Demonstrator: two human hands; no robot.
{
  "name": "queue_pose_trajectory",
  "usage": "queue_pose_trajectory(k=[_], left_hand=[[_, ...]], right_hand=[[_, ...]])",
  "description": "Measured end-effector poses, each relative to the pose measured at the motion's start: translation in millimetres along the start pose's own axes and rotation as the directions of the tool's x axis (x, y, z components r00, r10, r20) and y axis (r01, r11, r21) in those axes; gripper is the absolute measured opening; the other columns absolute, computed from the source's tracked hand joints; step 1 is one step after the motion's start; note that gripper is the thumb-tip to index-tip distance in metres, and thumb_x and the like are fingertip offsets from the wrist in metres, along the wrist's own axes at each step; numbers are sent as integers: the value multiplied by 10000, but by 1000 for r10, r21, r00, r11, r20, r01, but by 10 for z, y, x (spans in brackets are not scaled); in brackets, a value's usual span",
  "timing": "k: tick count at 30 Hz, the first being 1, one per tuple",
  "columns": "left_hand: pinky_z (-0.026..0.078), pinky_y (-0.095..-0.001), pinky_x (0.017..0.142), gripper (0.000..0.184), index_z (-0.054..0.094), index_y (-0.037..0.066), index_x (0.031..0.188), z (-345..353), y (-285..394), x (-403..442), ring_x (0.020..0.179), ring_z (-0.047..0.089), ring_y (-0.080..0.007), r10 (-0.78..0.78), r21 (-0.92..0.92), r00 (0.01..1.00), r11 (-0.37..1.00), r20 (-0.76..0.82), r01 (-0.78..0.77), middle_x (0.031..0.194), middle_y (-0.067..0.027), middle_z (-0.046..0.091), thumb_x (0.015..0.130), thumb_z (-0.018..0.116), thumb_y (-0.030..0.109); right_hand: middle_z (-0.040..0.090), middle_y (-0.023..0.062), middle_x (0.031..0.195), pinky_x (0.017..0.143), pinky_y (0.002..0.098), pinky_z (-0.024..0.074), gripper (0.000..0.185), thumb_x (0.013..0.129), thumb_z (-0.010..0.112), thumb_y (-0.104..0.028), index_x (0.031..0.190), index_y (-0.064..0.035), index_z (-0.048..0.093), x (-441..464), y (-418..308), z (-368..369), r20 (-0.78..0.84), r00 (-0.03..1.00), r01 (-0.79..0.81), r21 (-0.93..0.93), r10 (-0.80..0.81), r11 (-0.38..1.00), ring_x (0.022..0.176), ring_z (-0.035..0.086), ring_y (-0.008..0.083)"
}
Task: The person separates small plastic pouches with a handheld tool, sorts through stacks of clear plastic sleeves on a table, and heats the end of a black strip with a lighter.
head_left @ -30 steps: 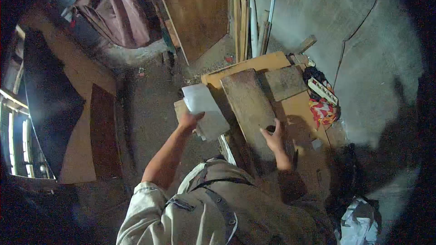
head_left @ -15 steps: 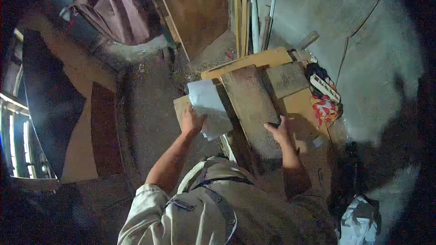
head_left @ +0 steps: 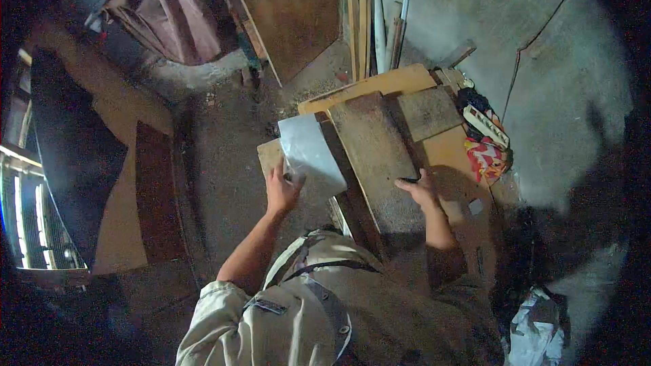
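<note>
A thin white sheet (head_left: 313,154) lies flat over a light board (head_left: 270,154), beside a long worn wooden board (head_left: 373,156). My left hand (head_left: 282,188) is at the sheet's lower left edge, its thumb and fingers apart with a gap between them. Over the right edge of the long board, my right hand (head_left: 422,193) pinches a small dark object (head_left: 408,179), too small to identify. A shorter worn board (head_left: 428,114) lies to the right of the long one, on a larger yellowish board (head_left: 444,156).
A pale slotted strip (head_left: 485,126) and red patterned cloth (head_left: 486,157) lie at the right. Wooden strips and pipes (head_left: 359,27) lean at the back near a tall brown panel (head_left: 295,13). A white bag (head_left: 537,332) is at the lower right.
The sheet has gone from curled up to flat. My left hand has shifted slightly down, its fingers now spread. My right hand has moved slightly right and up.
</note>
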State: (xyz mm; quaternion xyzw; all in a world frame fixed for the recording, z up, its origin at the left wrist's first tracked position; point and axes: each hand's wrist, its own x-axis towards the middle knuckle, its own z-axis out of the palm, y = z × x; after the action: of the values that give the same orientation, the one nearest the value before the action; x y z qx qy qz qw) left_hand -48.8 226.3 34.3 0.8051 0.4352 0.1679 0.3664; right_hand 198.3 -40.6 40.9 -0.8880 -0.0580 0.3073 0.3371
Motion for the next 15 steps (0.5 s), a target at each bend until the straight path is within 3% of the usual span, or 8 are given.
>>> queue_pose_trajectory(k=[4,6,7,12,15], left_hand=[[382,-443,923,713,406,80,1296,-96,72,-108,1106,434,-395,-30,82,999,996,-17,31,1179,-224,455,698,720,310],[368,-465,930,704,412,81,1290,-89,-81,-95,1134,409,-391,3,189,999,982,-54,7,1201,-205,453,706,715,332],[351,-480,938,713,412,83,1292,-101,-146,-91,1148,388,-386,19,126,999,992,-39,-14,1213,-196,451,706,712,356],[348,-473,945,691,427,75,1275,-60,-225,-130,1156,383,-390,16,152,996,988,-85,-3,1212,-222,431,711,707,359],[367,-456,938,658,421,70,1258,-121,-95,-168,1152,402,-379,-85,62,996,995,20,84,1191,-238,417,727,710,332]], right_hand=[[369,242,1345,1005,401,327,1114,558,803,-441,1368,52,217,61,76,6,-11,1000,-17,-86,16,996,1244,369,348],[373,241,1342,1001,398,329,1116,556,800,-454,1365,54,223,93,175,7,7,1000,-5,-17,5,1000,1240,374,346],[377,240,1339,997,395,331,1118,553,796,-467,1362,56,229,108,213,8,24,1000,7,52,-9,999,1236,380,343],[369,224,1348,1002,400,316,1120,555,795,-466,1366,51,221,218,340,62,8,999,-34,112,34,993,1244,367,333],[366,215,1353,1008,400,307,1101,568,792,-460,1368,39,224,210,355,69,11,999,-33,73,32,997,1250,358,330]])
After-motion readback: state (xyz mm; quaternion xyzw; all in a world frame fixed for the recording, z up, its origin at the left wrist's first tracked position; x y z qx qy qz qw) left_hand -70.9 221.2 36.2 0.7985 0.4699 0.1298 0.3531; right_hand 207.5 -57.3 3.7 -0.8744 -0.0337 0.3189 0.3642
